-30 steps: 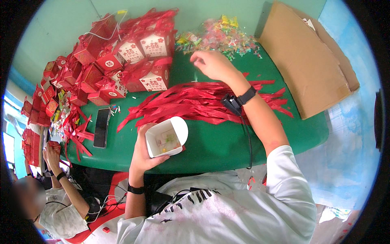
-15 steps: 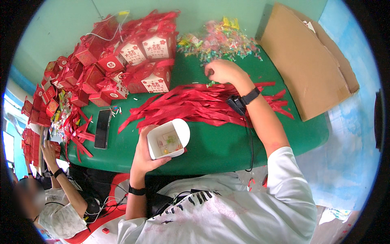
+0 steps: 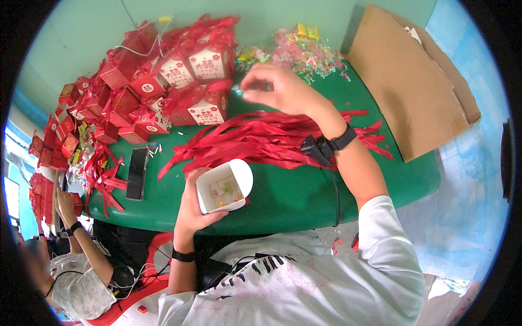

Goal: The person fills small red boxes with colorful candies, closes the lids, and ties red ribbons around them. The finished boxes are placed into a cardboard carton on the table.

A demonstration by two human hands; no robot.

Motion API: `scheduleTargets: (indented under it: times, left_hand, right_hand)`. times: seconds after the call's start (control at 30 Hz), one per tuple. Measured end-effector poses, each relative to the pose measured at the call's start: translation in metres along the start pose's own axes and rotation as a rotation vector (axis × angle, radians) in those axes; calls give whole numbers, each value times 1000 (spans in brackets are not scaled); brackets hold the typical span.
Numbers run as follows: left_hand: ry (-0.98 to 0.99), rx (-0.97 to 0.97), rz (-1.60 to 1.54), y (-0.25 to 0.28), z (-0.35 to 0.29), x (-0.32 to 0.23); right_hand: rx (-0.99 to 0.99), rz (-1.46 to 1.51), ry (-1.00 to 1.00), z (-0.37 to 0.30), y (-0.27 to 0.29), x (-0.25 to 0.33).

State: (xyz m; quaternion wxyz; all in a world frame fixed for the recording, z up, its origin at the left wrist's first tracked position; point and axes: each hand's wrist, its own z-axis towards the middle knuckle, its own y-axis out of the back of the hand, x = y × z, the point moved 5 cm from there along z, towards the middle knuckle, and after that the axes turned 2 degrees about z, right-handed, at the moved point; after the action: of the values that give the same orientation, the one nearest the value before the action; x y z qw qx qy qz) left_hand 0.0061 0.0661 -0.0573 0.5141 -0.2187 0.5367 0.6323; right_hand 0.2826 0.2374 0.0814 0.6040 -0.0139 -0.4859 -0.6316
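Note:
My left hand (image 3: 191, 209) grips a small open paper box (image 3: 204, 190), white inside, tilted so its mouth faces up and a rounded flap sticks out at the right. A few wrapped candies (image 3: 228, 187) lie at its bottom. Farther off, above the red ribbons (image 3: 244, 138), my right hand (image 3: 280, 89) is raised with its fingers curled. At its thumb tip shows a small bluish wrapped candy (image 3: 237, 91), slightly blurred. Just behind this hand spreads a heap of wrapped candies (image 3: 304, 51) in mixed colours.
Red and white gift boxes (image 3: 206, 108) with ribbons are stacked at the back left. A dark phone (image 3: 137, 173) lies on the green table (image 3: 283, 201). At the right leans a brown cardboard box (image 3: 402, 81). Another person's hand (image 3: 66, 204) is at the far left.
My right hand has moved left and a little away from me, toward the stacked boxes, with the candy at its fingertips. My left hand and the open box stay almost still.

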Motion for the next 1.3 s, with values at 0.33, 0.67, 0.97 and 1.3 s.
scheduleTargets:
  times: [0.33, 0.67, 0.97, 1.3]
  left_hand:
    - [31, -18, -67, -1, -2, 4]
    - [-14, -12, -21, 0, 2, -3]
    - [-4, -2, -24, 0, 2, 2]
    - [29, -17, -48, -2, 0, -1]
  right_hand:
    - [108, 133, -76, -2, 5, -1]
    - [-55, -568, -890, -77, 91, -187]
    - [-68, -719, -885, -83, 70, -207]
    - [-486, 144, -8, -6, 42, 12]
